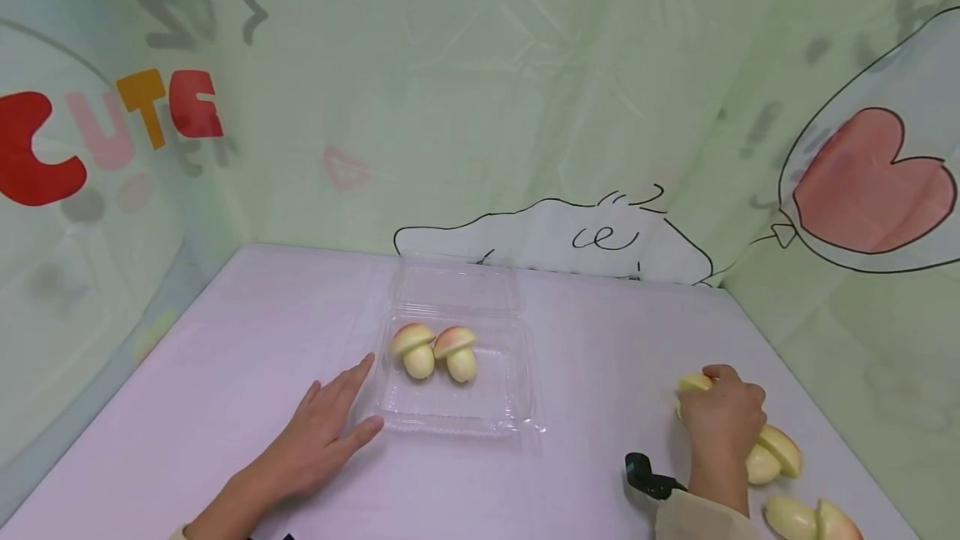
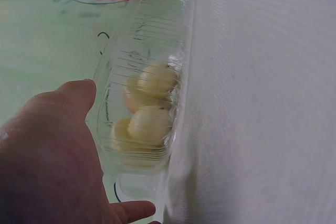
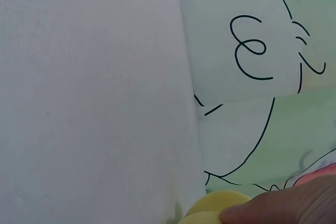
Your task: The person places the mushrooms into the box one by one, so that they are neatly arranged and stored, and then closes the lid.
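Observation:
A clear plastic clamshell box (image 1: 495, 407) lies on the table with its lid (image 1: 457, 286) folded back. Two mushroom-shaped pieces, one on the left (image 1: 415, 351) and one beside it (image 1: 458, 354), sit in its left half, with pale yellow stems and reddish caps. At the box's left wall is my left hand (image 1: 318, 432), fingers straight and thumb near the front corner. Over on the right, my right hand (image 1: 723, 415) grips another mushroom-shaped piece (image 1: 694, 382), mostly hidden under the fingers. In the right wrist view the thumb (image 3: 283, 203) presses on its yellow surface (image 3: 218, 203).
Two more mushroom-shaped pieces, one beside the right hand (image 1: 780, 452) and one nearer the front (image 1: 813, 519), lie along the table's right side. A black device (image 1: 647, 477) shows at the right wrist. Printed curtains (image 1: 525, 90) enclose the table's back and sides.

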The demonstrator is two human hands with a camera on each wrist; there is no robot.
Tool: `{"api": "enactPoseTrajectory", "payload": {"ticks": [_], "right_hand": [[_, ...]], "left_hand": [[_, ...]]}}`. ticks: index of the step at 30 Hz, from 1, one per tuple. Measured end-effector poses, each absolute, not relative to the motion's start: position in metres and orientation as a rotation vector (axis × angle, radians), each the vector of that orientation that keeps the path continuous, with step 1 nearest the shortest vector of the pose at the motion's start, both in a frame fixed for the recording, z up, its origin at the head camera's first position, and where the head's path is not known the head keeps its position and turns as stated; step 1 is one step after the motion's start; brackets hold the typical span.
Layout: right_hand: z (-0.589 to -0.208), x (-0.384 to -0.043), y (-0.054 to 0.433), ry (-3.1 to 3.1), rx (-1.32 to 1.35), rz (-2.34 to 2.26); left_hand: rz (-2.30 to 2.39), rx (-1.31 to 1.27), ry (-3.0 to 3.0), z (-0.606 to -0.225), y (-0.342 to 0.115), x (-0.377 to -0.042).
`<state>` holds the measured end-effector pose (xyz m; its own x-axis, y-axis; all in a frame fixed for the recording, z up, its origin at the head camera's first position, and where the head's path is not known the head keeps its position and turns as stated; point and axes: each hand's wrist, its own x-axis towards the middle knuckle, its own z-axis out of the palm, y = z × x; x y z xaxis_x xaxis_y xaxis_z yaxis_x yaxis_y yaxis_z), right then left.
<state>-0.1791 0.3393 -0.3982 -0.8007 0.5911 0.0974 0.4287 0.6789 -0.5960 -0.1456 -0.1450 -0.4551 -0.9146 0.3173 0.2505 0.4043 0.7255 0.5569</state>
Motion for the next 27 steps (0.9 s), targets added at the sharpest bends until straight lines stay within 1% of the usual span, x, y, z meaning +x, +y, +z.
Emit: {"api": "enactPoseTrajectory", "payload": {"ticks": [17,27], "right_hand": [[-0.4004,-0.1823,0.3392,-2.606,-0.849,0.844],[-0.4015,-0.1803,0.3376,-2.581,-0.825,0.838]], "left_hand": [[-0.966,-0.584,-2.8,-0.4522,-0.1447,-0.1449],[-0.975,-0.586,-2.799,-0.4523,-0.1445,-0.1451]]}}
